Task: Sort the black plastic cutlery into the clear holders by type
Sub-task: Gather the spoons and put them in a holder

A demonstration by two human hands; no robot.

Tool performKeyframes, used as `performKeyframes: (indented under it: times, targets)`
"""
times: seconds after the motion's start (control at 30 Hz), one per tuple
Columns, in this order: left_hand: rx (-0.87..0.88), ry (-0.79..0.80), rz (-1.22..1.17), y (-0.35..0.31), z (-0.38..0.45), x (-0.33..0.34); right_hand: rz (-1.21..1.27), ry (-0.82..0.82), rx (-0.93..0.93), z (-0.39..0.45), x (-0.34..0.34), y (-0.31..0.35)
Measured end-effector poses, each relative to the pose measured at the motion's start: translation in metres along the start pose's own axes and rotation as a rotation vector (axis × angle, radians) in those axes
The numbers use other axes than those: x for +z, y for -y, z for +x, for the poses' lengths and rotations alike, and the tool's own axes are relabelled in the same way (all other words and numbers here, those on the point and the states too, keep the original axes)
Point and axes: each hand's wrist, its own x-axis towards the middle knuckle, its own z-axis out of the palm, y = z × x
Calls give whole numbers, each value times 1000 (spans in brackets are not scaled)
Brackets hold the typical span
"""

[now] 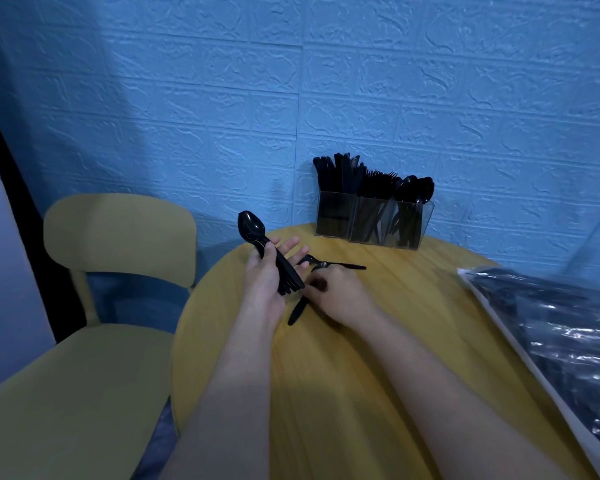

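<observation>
Three clear holders (371,220) sit side by side at the table's (413,306) 12 o'clock edge, against the blue wall. Left one holds knives (336,178), middle forks (378,183), right spoons (416,188); all packed, counts unreadable. No legible labels or writing anywhere.

Left hand (267,275), palm up, fingers mostly straight, thumb clamped over a stack of spoons (267,251), bowls pointing to 11 o'clock; exact number can't be told.

Right hand (336,292) is just beside it at 3 o'clock, grip curled onto loose cutlery on the table: one fork (326,264) at its fingertips, one knife (297,313) sticking out toward 7 o'clock. Blurred, so exact contact is unclear.

Plastic bag of black cutlery (561,327) lies at the table's 3 o'clock edge. One yellow chair (118,237) at 9 o'clock.
</observation>
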Motion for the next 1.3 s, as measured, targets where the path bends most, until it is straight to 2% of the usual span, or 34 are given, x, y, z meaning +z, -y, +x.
performKeyframes:
  times: [0.3,0.43,0.6,0.67,0.83,1.0,1.13,1.2,1.3]
  targets:
    - [3,1,74,6,0,2,280,-60,184,5,-34,-18]
    - [-18,38,180,13,-6,7,507,-255,112,5,-46,-19]
    - [-94,119,268,18,-15,14,607,-250,-30,4,-32,0]
    - [-120,150,252,17,-18,17,537,-267,-83,4,-26,-1]
    - [-134,197,242,17,-20,15,187,-339,-226,6,-21,-9]
    - [-140,196,211,16,-19,14,104,-342,-257,4,-26,-4]
    - [-194,181,99,17,-13,10,177,-382,-145,5,-40,-13]
    - [-207,156,49,17,-11,8,131,-402,-40,9,-43,-27]
    - [-204,121,6,18,-9,6,-36,-229,96,19,-32,-43]
